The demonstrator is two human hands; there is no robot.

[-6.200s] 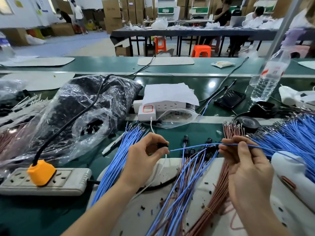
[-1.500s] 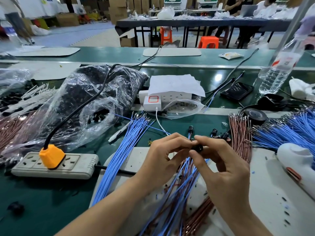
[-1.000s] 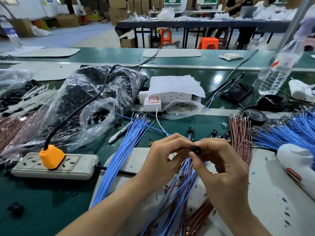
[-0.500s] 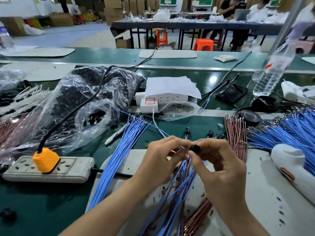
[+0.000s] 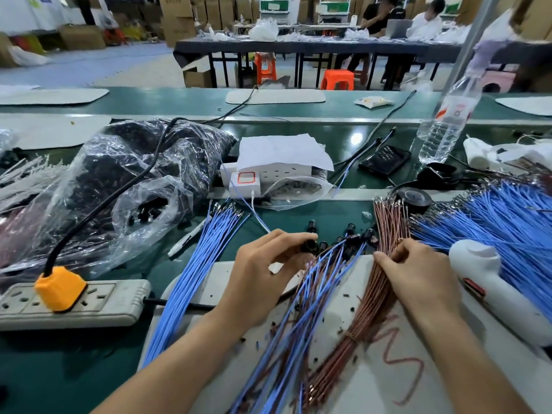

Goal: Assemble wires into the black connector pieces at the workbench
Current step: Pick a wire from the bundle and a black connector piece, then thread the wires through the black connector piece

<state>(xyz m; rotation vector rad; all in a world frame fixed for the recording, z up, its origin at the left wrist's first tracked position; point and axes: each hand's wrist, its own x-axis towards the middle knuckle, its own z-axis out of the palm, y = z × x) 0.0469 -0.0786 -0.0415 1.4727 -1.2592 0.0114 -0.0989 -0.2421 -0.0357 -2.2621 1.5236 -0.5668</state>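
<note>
we see the left hand (image 5: 263, 279) pinching a small, glossy black connector piece (image 5: 309, 246) between thumb and forefinger, just over the far edge of the matte white mat (image 5: 403, 383). thin blue and copper-brown leads (image 5: 301, 318) fan from near it back across the mat toward us. the right hand (image 5: 418, 279) curls its fingers over the tied bundle of brown wires (image 5: 370, 312), thumb against the bundle's left side, gripping strands close to their bare metal tips. a few more black connectors (image 5: 349, 227) lie on the green tabletop (image 5: 74, 369) just beyond the hands. to the left runs a straight sheaf of smooth blue wires (image 5: 194, 273), with a white marker pen (image 5: 188, 237) beside it. on the right a rounded white plastic tool (image 5: 493, 288) hides part of a big heap of blue wires (image 5: 501, 222). a crinkled clear plastic bag (image 5: 128, 180) of dark parts sits far left, crossed by a black cable to an orange plug (image 5: 59, 289) seated in a grey power strip (image 5: 113, 303). farther back stand a ribbed water bottle (image 5: 445, 124), a phone (image 5: 385, 158) and a roll of black tape (image 5: 413, 198).
</note>
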